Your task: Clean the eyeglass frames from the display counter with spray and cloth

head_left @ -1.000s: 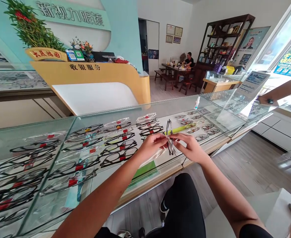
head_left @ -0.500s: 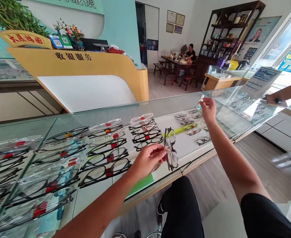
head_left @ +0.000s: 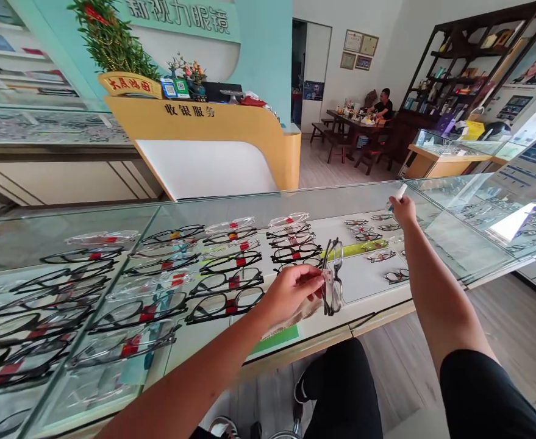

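Note:
My left hand (head_left: 295, 291) is closed on a pair of eyeglasses (head_left: 336, 281) at the bridge, holding them upright on their side above the glass counter (head_left: 231, 202). Below those fingers shows a brownish piece with a jagged edge (head_left: 302, 314), possibly a cloth; I cannot tell whether it is held. Farther off, at the counter's far side, my right hand (head_left: 405, 210) grips a small white bottle (head_left: 402, 190), its lower part hidden by the fingers. Rows of display eyeglasses (head_left: 225, 303), many with red tags, lie inside the counter.
Smaller frames (head_left: 396, 277) lie in the case near my right forearm. A sign stand (head_left: 530, 161) is on the counter's right. Beyond are a yellow cash desk (head_left: 290, 158), a wooden table (head_left: 347, 119) with a seated person (head_left: 384, 105), and dark shelves (head_left: 450, 58).
The view has swung left, so the scene sits farther right. My right hand has turned, tilting the bottle's white end up and to the right. The left hand keeps its hold on the eyeglasses.

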Tool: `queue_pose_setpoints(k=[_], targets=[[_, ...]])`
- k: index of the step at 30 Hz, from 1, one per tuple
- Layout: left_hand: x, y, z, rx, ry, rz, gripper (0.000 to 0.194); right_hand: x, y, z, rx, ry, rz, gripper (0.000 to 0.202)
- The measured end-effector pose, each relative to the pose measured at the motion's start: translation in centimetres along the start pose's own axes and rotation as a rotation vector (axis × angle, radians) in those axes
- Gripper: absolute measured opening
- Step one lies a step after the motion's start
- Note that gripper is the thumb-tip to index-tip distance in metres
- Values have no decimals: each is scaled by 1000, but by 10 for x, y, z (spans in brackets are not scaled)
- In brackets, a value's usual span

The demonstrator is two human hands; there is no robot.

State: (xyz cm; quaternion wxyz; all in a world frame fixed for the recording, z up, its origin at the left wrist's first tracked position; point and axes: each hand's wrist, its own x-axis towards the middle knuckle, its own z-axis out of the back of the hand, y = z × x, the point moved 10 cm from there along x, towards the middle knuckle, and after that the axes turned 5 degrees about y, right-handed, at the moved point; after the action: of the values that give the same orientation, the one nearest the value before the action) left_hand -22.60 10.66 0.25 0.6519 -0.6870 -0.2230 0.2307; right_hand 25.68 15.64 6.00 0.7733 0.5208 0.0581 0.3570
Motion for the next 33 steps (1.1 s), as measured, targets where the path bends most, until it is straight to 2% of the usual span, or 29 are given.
queue_pose_setpoints(k=[3, 6, 8, 11, 15, 18, 20, 23, 26, 29, 33], targets=[[3, -11, 5, -59, -1, -54, 64, -20, 41, -25, 205, 61, 31, 21], [5, -31, 12, -116, 8, -141, 65, -60, 98, -66, 401, 184, 82, 23], [5, -46, 21, -143, 2, -202, 67, -101, 138, -103, 573, 322, 104, 26], [-2, -69, 46, -201, -88, -294, 70, -176, 198, -157, 798, 524, 159, 31], [-36, -101, 87, -172, -182, -371, 63, -263, 249, -209, 897, 679, 226, 37], [-73, -120, 125, -124, -269, -397, 59, -306, 266, -231, 909, 772, 278, 51], [-93, -126, 147, -104, -317, -396, 60, -327, 270, -239, 883, 845, 317, 59], [-103, -122, 169, -66, -351, -395, 59, -349, 271, -240, 801, 904, 425, 61], [-96, -108, 175, -73, -377, -421, 54, -356, 270, -229, 681, 808, 576, 61], [-86, -88, 168, -108, -361, -374, 54, -355, 268, -221, 583, 708, 676, 59], [-85, -72, 152, -126, -266, -258, 57, -358, 266, -226, 484, 761, 717, 59]])
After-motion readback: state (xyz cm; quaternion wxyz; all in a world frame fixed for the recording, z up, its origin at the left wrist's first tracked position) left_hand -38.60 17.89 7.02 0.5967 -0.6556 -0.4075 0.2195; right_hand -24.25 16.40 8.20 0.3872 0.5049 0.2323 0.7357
